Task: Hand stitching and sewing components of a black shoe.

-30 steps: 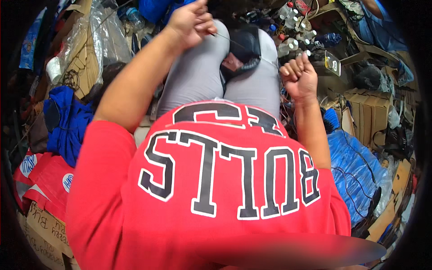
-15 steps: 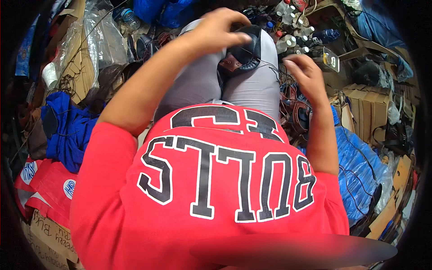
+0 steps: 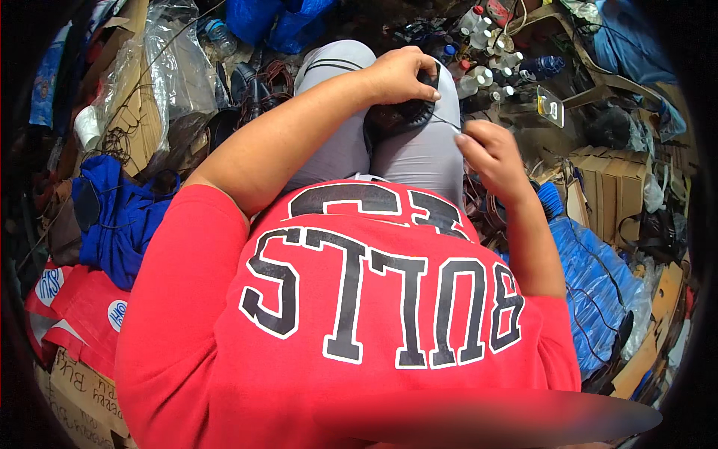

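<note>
A dark leather shoe rests between my knees, against the grey trouser leg. My left hand is closed over its far part, thumb and fingers bent round the edge, covering much of it. From the shoe's right side a thin dark thread runs taut to my right hand. That hand is closed in a pinch on the thread, just off the right knee. Whether a needle or hook is in either hand cannot be made out.
Several small bottles stand beyond my right knee. A cardboard box and blue plastic-wrapped bundle lie at the right. Blue cloth, a white cup and clear plastic sheeting are at the left.
My left hand has come down from above the shoe and closed on it. My right hand has gone from loosely open to pinching the thread, moving slightly nearer my body.
</note>
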